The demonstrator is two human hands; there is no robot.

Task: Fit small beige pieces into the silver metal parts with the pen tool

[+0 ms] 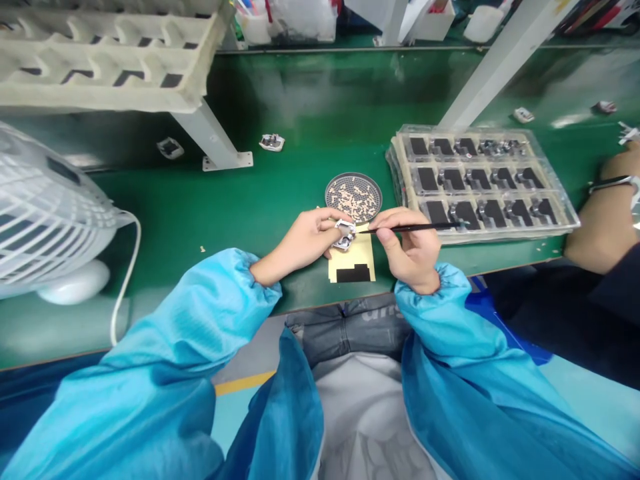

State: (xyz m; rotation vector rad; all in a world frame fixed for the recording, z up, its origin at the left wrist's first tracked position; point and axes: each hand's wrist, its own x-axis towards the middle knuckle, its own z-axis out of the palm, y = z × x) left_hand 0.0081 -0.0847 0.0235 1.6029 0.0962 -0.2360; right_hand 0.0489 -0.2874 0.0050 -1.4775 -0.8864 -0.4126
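My left hand [313, 237] pinches a small white-and-grey part [345, 235] between thumb and fingers, over a yellow paper sheet [353, 257] with a black patch. In my right hand [413, 248] is a thin black stick-like tool [420, 227], held like a pen. Its tip meets or nearly meets the small part; contact is too small to make out. Just beyond both hands lies a round dark dish [378, 193] holding many tiny pale pieces.
Stacked clear trays [567, 217] of dark parts stand at right, near another person's arm [600, 227]. A white fan [55, 220] is at left. Metal posts [207, 133] rise from the green table [280, 193]. Similar small parts [272, 142] lie farther back.
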